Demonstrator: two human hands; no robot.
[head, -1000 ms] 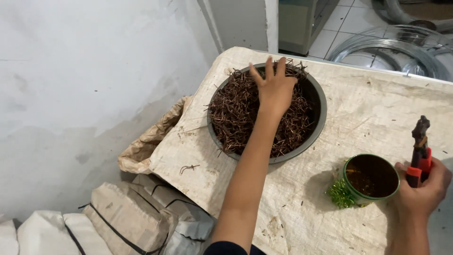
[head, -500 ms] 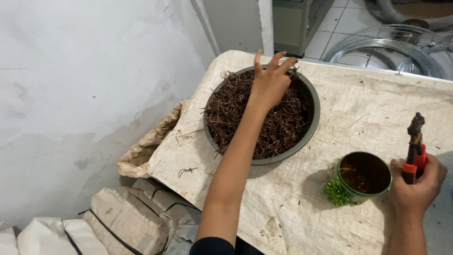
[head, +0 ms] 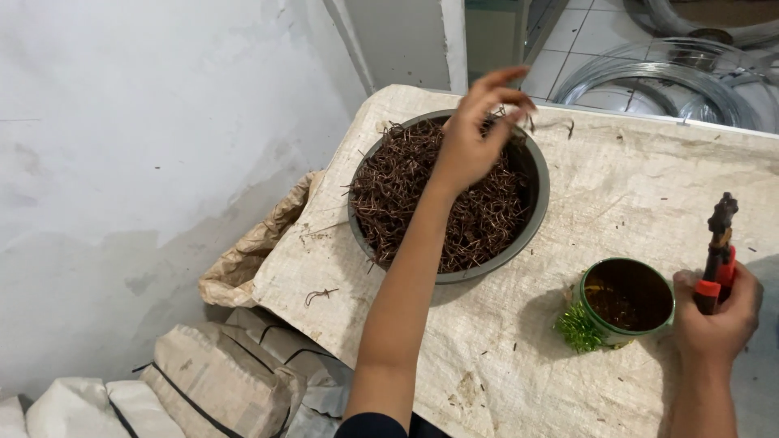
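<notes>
A round grey metal bowl (head: 531, 219) full of rusty brown bent wire pieces (head: 406, 186) sits on a table covered with a woven sack cloth (head: 625, 170). My left hand (head: 475, 138) hovers above the bowl's far side, fingers pinched around a few of the wire pieces. My right hand (head: 718, 320) rests at the table's right edge and grips a pair of pliers (head: 717, 251) with red handles, jaws pointing up. Just left of it stands a small green tin (head: 626, 298) with dark contents.
Filled sacks (head: 219, 373) are stacked on the floor under the table's left side, against a white wall (head: 122, 162). A crumpled brown bag (head: 251, 251) hangs by the table edge. Coils of wire (head: 657, 77) lie on the tiled floor behind. A loose wire piece (head: 320, 294) lies on the cloth.
My left hand has lifted off the wire pile and curled its fingers, rising above the bowl's far side. The right hand with the pliers has stayed in place.
</notes>
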